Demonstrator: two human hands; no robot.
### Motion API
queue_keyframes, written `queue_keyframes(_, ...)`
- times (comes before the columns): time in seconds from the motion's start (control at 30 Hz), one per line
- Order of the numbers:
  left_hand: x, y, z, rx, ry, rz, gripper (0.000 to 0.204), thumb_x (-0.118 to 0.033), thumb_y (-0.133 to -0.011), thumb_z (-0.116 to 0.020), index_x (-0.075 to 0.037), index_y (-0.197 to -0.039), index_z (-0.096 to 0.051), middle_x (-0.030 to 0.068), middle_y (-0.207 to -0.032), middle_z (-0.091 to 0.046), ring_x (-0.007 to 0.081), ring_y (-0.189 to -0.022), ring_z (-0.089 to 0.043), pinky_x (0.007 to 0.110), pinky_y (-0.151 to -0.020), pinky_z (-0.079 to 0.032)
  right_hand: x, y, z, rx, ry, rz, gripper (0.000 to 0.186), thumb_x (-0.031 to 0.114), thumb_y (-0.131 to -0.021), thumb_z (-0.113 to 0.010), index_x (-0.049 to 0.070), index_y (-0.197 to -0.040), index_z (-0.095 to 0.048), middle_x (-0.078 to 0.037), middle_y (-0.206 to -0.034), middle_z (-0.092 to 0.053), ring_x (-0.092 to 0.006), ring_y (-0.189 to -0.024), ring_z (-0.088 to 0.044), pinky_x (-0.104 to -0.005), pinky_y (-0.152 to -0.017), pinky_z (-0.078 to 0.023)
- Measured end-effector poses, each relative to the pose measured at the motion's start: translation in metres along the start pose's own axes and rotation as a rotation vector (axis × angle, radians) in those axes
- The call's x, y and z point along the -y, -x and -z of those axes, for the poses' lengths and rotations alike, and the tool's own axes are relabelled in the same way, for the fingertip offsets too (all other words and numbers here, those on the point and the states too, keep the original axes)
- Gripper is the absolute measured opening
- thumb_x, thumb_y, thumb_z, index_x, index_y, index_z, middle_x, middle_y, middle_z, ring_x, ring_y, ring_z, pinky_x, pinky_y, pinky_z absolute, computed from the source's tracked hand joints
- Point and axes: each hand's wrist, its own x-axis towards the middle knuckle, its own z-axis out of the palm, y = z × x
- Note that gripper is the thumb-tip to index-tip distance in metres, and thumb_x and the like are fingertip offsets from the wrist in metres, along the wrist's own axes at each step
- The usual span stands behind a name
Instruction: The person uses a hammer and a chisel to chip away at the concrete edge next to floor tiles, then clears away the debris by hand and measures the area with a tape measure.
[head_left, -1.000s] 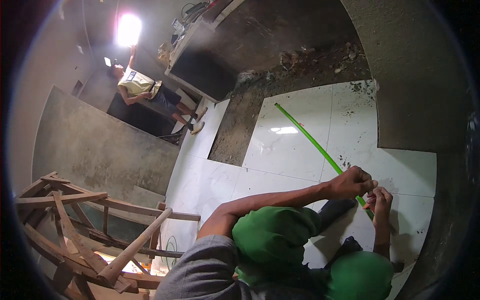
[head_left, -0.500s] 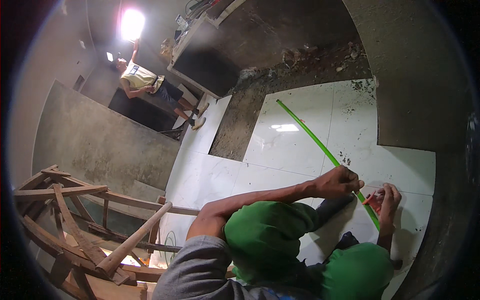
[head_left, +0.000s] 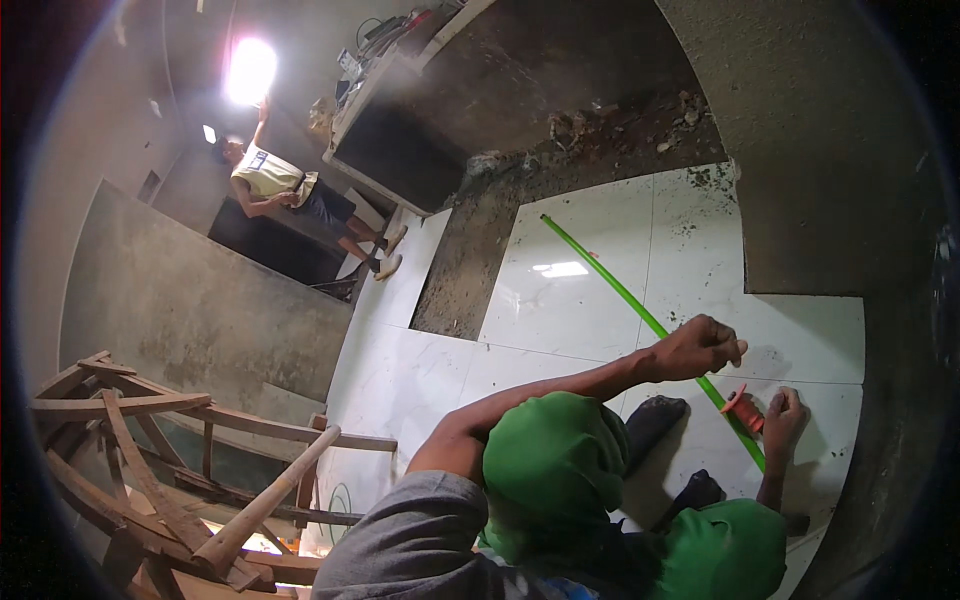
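Note:
My left hand (head_left: 705, 348) is raised near the green pole (head_left: 620, 290), its fingers closed in a pinch on something too small to make out. Lower to the right, my right hand (head_left: 783, 425) has curled fingers on an orange spool (head_left: 748, 412) of line, which is against or just over the pole's lower part. The long pole lies diagonally across white floor tiles (head_left: 560, 310). My green-covered knees (head_left: 545, 470) are bent below my arms, with dark feet (head_left: 655, 420) on the tiles.
A wooden frame (head_left: 160, 405) stands lower left. At upper left a person (head_left: 270, 180) stands with an arm raised toward a bright light (head_left: 250, 72). A bare rough strip (head_left: 450, 280) interrupts the tiles; dark walls (head_left: 800, 230) border the right, and a concrete ledge runs along the top.
My two hands have moved apart: the left is higher, the right lower and farther right. More of the orange spool shows. The other person still has an arm raised.

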Motion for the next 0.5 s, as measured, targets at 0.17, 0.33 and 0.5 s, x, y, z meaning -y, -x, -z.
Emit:
queue_keyframes(0.17, 0.001, -0.004, 0.006, -0.06, 0.059, -0.007, 0.052, -0.045, -0.108, -0.056, 0.001, -0.093, -0.074, -0.0025, -0.065, -0.054, 0.009, -0.06, -0.046, 0.032, -0.054, -0.04, 0.002, -0.001, -0.001, -0.128, 0.055, 0.143, 0.014, 0.013, -0.098, -0.063, 0.0, -0.094, -0.067, -0.016, -0.075, -0.067, -0.0312, -0.065, -0.065, -0.0445, -0.065, -0.051)
queue_keyframes(0.33, 0.009, 0.002, 0.011, -0.081, 0.051, 0.054, 0.051, -0.045, -0.108, -0.056, 0.001, -0.094, -0.073, -0.0022, -0.065, -0.054, 0.009, -0.06, -0.047, 0.031, -0.055, -0.041, 0.0, -0.002, -0.001, 0.09, 0.05, -0.092, 0.023, 0.019, -0.103, -0.057, 0.0, -0.112, -0.068, -0.021, -0.102, -0.072, -0.0375, -0.093, -0.07, -0.0471, -0.085, -0.055)
queue_keyframes(0.5, 0.014, 0.002, 0.013, -0.07, 0.126, 0.104, 0.052, -0.046, -0.108, -0.057, 0.002, -0.096, -0.074, -0.0003, -0.067, -0.055, 0.0101, -0.062, -0.05, 0.031, -0.056, -0.043, -0.001, -0.002, -0.005, -0.053, -0.001, 0.076, 0.017, 0.014, -0.1, -0.06, -0.001, -0.103, -0.067, -0.018, -0.087, -0.069, -0.0332, -0.078, -0.067, -0.0444, -0.074, -0.053)
